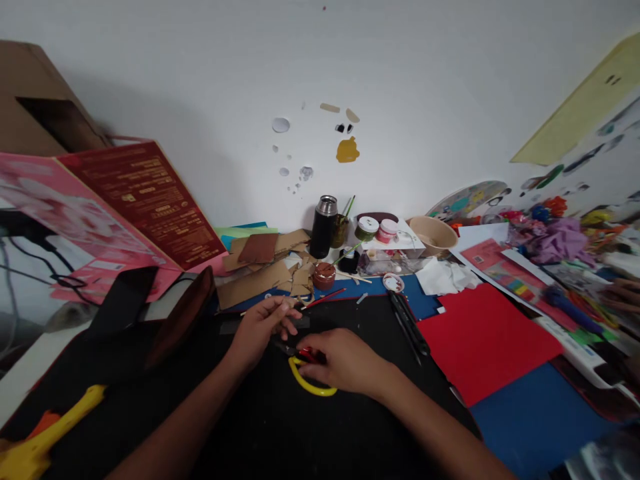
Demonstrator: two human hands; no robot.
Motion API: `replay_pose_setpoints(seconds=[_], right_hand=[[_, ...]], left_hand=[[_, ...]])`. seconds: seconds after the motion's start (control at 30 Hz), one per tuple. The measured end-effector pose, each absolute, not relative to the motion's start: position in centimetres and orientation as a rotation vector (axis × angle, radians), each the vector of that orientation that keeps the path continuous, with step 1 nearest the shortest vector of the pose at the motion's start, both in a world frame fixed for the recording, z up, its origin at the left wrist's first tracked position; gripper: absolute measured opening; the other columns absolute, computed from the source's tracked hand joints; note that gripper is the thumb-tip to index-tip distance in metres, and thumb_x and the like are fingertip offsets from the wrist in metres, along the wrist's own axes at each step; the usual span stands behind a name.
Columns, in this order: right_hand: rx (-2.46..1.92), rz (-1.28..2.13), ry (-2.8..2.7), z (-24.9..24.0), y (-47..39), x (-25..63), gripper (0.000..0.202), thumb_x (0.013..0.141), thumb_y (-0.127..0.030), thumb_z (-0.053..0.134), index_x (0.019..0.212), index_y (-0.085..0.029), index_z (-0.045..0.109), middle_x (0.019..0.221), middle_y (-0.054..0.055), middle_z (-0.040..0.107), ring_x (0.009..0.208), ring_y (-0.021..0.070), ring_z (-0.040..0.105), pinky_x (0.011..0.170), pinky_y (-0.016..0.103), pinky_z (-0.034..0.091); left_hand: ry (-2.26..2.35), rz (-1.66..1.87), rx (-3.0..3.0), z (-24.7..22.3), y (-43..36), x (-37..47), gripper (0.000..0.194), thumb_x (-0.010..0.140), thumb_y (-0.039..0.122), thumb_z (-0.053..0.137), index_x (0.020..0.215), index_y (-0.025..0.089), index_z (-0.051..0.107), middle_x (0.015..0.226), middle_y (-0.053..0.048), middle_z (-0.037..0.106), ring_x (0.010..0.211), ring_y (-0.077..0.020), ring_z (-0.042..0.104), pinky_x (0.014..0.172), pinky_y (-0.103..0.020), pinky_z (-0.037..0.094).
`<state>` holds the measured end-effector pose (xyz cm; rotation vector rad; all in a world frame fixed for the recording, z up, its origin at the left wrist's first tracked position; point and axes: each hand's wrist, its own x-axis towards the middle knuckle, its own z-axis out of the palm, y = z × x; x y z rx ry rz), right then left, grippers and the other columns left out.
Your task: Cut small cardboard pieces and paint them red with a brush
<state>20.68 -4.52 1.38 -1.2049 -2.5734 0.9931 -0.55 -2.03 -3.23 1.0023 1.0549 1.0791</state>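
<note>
Right hand (pixel 350 361) grasps yellow-handled pliers-like tool (pixel 311 389); left hand (pixel 257 328) curls nearby, its grip indiscernible. Work appears under way; finished and remaining portions cannot be told.

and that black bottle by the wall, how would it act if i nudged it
The bottle stands tall and narrow, so a push near the top could tip it. Its round sides would probably let it roll once down. The shiny rim hints at stiff metal.
</note>
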Motion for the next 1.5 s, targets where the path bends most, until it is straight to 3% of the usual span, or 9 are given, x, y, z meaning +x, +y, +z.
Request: replay_pose_setpoints(seconds=[0.17,0.37,0.57,0.7,0.87,0.97,1.13,1.27,1.5], right_hand=[[-1.149,1.025,-2.469,0.6,-4.5,20.9,0.019,0.094,-0.033,0.078,0.110,-0.023,0.081,0.089,0.003,0.080,0.076,0.0184,0.070,0.068,0.026,0.042],[-1.106,1.078,-2.340,-0.2,-4.3,20.9,0.020,0.102,-0.036,0.066,0.103,-0.023,0.082,0.088,0.005,0.081,0.074,0.0185,0.072,0.069,0.027,0.046],[-1.243,1.283,-1.603,-1.5,-2.4,19.8,0.034,0.100,-0.050,0.060,0.102,-0.019,0.073,0.065,-0.002,0.066,0.045,0.0119,0.056,0.048,0.023,0.042],[-1.192,1.350,-1.448,-2.0,-1.2,18.4,0.037,0.096,-0.053,0.064,0.107,-0.018,0.069,0.067,-0.005,0.062,0.043,0.0100,0.052,0.044,0.022,0.040],[-1.163,1.459,-1.434,-2.5,-0.8,17.1,0.037,0.093,-0.055,0.066,0.092,-0.018,0.065,0.056,-0.007,0.058,0.040,0.0090,0.050,0.041,0.019,0.036],[-1.148,1.517,-1.329,-3.2,-0.9,16.8,0.043,0.090,-0.062,0.068,0.086,-0.020,0.062,0.044,-0.010,0.050,0.034,0.0092,0.045,0.037,0.018,0.032],[-1.105,1.595,-1.196,-3.8,-1.5,17.0,0.046,0.085,-0.063,0.074,0.083,-0.019,0.062,0.040,-0.010,0.050,0.030,0.0079,0.041,0.033,0.017,0.025],[-1.075,1.621,-1.178,-3.5,-1.8,17.3,0.046,0.083,-0.062,0.077,0.079,-0.019,0.061,0.041,-0.010,0.050,0.029,0.0069,0.040,0.032,0.017,0.023],[-1.053,1.648,-1.186,-3.6,-2.0,17.9,0.045,0.086,-0.062,0.075,0.082,-0.019,0.061,0.040,-0.011,0.050,0.030,0.0074,0.042,0.033,0.016,0.024]], left_hand=[[1.085,1.074,0.971,-3.5,-2.0,-0.4,0.051,0.076,0.062,0.082,0.095,0.016,0.071,0.089,-0.011,0.081,0.053,-0.0150,0.067,0.047,-0.025,0.048],[1.122,1.084,0.966,-3.9,-2.0,0.1,0.048,0.076,0.063,0.082,0.077,0.018,0.065,0.070,-0.002,0.072,0.048,-0.0135,0.064,0.043,-0.023,0.046],[1.125,1.137,1.000,-4.1,-2.3,0.6,0.051,0.078,0.067,0.078,0.079,0.019,0.060,0.059,0.003,0.064,0.043,-0.0123,0.060,0.041,-0.021,0.044],[1.120,1.107,1.094,-4.1,-2.5,0.7,0.051,0.084,0.068,0.073,0.078,0.020,0.059,0.057,0.004,0.062,0.043,-0.0115,0.058,0.042,-0.021,0.045],[1.114,1.076,1.144,-4.4,-2.6,0.7,0.048,0.088,0.065,0.070,0.078,0.019,0.060,0.053,0.005,0.059,0.041,-0.0107,0.055,0.041,-0.020,0.044],[1.100,1.121,1.134,-4.7,-2.6,0.8,0.041,0.090,0.058,0.071,0.082,0.019,0.060,0.059,0.005,0.061,0.042,-0.0102,0.057,0.041,-0.020,0.044],[1.069,1.195,1.176,-5.1,-3.1,1.3,0.043,0.082,0.034,0.079,0.121,0.023,0.064,0.083,0.002,0.069,0.054,-0.0118,0.065,0.042,-0.019,0.046],[1.049,1.190,1.282,-5.2,-3.4,1.6,0.029,0.084,0.025,0.075,0.112,0.021,0.070,0.085,-0.001,0.074,0.056,-0.0112,0.064,0.045,-0.019,0.048],[1.047,1.233,1.304,-5.2,-3.5,1.4,0.026,0.084,0.025,0.075,0.110,0.021,0.074,0.085,-0.002,0.076,0.054,-0.0111,0.064,0.045,-0.020,0.048]])
